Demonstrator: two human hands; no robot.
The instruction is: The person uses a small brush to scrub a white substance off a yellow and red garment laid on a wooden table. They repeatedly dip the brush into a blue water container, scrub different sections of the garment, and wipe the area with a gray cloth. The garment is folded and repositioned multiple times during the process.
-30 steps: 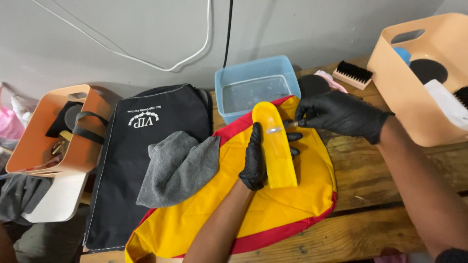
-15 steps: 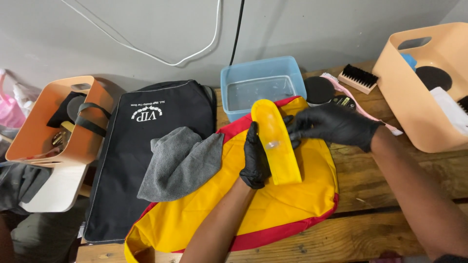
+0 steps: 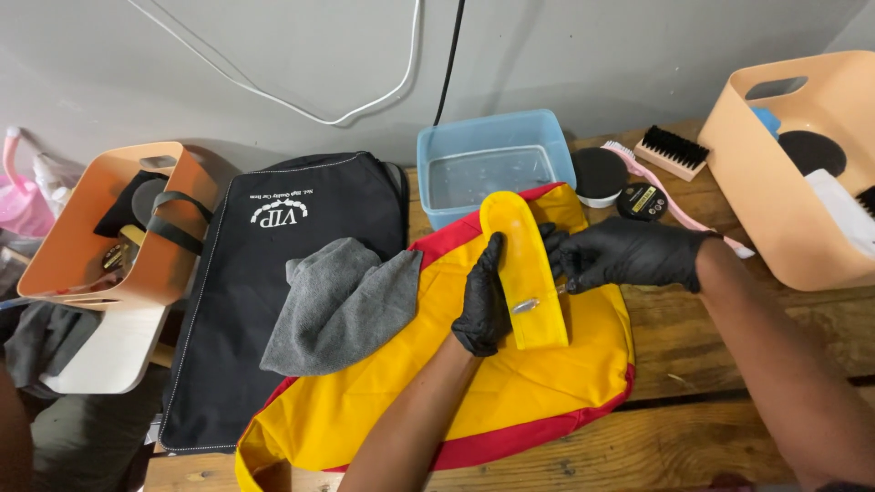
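Both my hands wear black gloves. My left hand (image 3: 483,301) grips the left edge of a yellow shoe insole (image 3: 526,269) and holds it flat over a yellow cloth with red trim (image 3: 428,401). My right hand (image 3: 624,255) pinches a small thin tool whose tip touches the insole's lower part, where a small shiny bit lies. A grey cloth (image 3: 337,305) is crumpled to the left of the insole.
A blue tub of water (image 3: 497,169) stands behind the insole. A black bag (image 3: 264,282) lies at left beside an orange basket (image 3: 109,228). A round black tin (image 3: 599,173), a brush (image 3: 672,150) and a peach basket (image 3: 793,182) sit at right on the wooden table (image 3: 729,364).
My right hand has slid down the insole's right edge toward its lower part. The left hand keeps its grip; the view has shifted slightly.
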